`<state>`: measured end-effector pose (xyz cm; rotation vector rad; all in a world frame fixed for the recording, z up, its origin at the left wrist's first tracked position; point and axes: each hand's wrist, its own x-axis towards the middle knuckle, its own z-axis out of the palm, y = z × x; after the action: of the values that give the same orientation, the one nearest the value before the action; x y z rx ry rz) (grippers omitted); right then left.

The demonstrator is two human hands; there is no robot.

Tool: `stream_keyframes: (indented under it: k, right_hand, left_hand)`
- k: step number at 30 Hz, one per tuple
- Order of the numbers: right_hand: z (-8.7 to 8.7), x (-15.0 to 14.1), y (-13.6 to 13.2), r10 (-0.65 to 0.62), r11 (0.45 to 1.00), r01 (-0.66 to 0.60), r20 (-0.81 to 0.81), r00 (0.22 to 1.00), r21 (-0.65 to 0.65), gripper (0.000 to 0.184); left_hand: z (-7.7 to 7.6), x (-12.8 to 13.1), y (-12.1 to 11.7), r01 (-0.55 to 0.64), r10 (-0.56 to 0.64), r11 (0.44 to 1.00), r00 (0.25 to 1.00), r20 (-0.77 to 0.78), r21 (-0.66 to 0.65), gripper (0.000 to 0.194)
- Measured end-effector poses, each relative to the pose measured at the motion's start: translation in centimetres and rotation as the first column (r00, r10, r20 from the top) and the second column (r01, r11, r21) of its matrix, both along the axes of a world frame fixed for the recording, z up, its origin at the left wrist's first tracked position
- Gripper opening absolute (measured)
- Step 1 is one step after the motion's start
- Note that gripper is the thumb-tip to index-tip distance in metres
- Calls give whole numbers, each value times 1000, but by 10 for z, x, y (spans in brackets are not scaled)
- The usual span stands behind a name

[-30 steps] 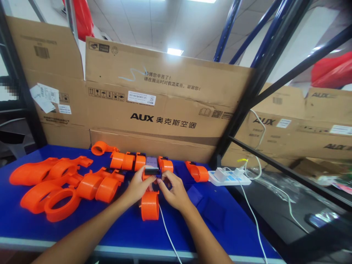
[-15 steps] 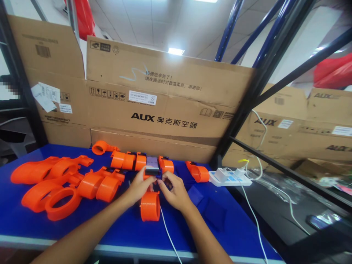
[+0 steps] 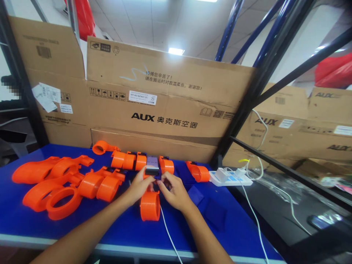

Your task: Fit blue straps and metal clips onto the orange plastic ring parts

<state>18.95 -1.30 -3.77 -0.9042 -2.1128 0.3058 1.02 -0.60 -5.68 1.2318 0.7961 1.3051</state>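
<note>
My left hand (image 3: 140,186) is closed around the upper end of an orange plastic ring holder (image 3: 150,207), whose wide ring hangs below my fingers. At that end a small dark block (image 3: 152,171) with a pale upper edge shows above my left thumb. My right hand (image 3: 173,189) has its thumb and fingers pinched at the block's right side, where a bit of dark blue shows; the fingertips are partly hidden. Just behind the hands stands a phone-like device with a lit screen (image 3: 152,161), between more orange ring holders (image 3: 166,165).
Several orange ring holders (image 3: 63,202) lie at the left of the blue table (image 3: 110,229). Dark blue flat pieces (image 3: 215,213) lie right of my hands. A white power strip (image 3: 231,177) with plugs sits at the right edge. A white cable (image 3: 168,233) crosses the front. Cardboard (image 3: 165,139) walls the back.
</note>
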Motion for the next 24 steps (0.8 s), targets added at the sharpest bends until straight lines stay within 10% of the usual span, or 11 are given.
stream_keyframes:
  k: [15,24]
  right_hand:
    - [3,1,-4,73,992,-79,-60,996,-100,21]
    - [2,-3,1,106,939,-222,-394,913,-262,38]
  left_hand:
    - [-4,-1,1,60,-59,997,998,26,-58,35]
    - [0,-4,-11,353,-306,922,915,262,-158,73]
